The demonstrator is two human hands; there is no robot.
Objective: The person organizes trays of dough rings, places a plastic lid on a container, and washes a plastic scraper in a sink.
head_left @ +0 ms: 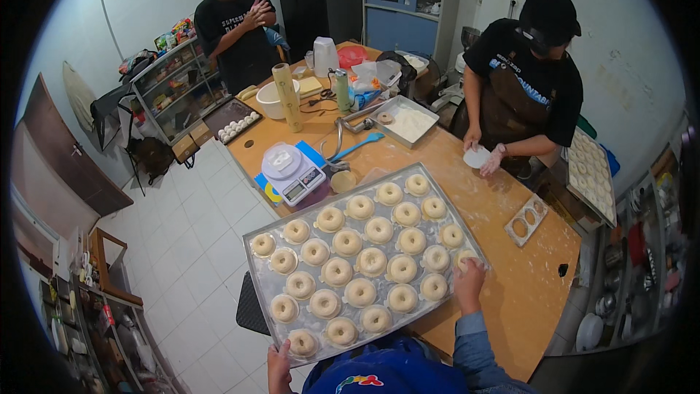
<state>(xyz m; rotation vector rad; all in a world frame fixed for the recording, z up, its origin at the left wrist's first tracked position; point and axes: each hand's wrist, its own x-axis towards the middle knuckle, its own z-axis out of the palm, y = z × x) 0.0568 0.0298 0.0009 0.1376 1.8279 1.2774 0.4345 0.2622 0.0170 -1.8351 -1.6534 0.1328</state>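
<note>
A large metal tray (379, 277) lies tilted across the lower middle, holding several rows of pale dough rings (337, 270), each on a small paper piece. My left hand (279, 365) is closed on its lower-left corner, beside a dough ring. My right hand (469, 277) grips the near edge at the right corner, fingers curled beside the last ring there. Beyond the tray sit a white digital scale (290, 175) and a blue brush (357, 146).
The wooden table (510, 299) bears a flour tray (408, 124), cutter (526, 220), white bowl (271, 102) and dough-ball tray (219, 117). One co-worker (510, 95) handles a white disc; another (233, 36) stands with hands together. More dough fills a tray (590, 175) at right. Shelving (164, 87) lines the walls.
</note>
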